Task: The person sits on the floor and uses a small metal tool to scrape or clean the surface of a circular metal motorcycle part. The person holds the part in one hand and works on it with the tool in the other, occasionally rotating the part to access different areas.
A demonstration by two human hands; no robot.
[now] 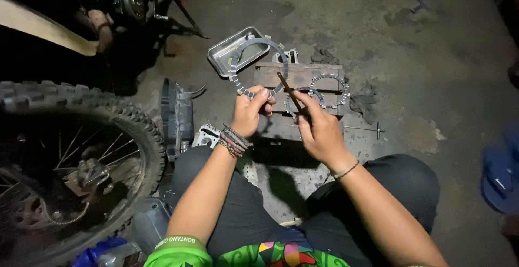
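Note:
My left hand (pixel 250 111) pinches the lower edge of a grey toothed ring plate (pixel 238 61), holding it upright over the floor. My right hand (pixel 319 129) grips a thin brown stick-like tool (pixel 287 86) whose tip points up into the ring's opening. A second toothed ring (pixel 336 80) lies flat on a rusty metal block (pixel 294 75) just beyond my hands. Beaded bracelets sit on my left wrist.
A shiny metal tray (pixel 224 51) lies behind the held ring. A knobby motorcycle wheel (pixel 81 137) fills the left side, with an engine cover (pixel 175 115) beside it. A T-handle tool (pixel 373 130) lies on the concrete at right, and a blue sandal (pixel 500 175) at far right.

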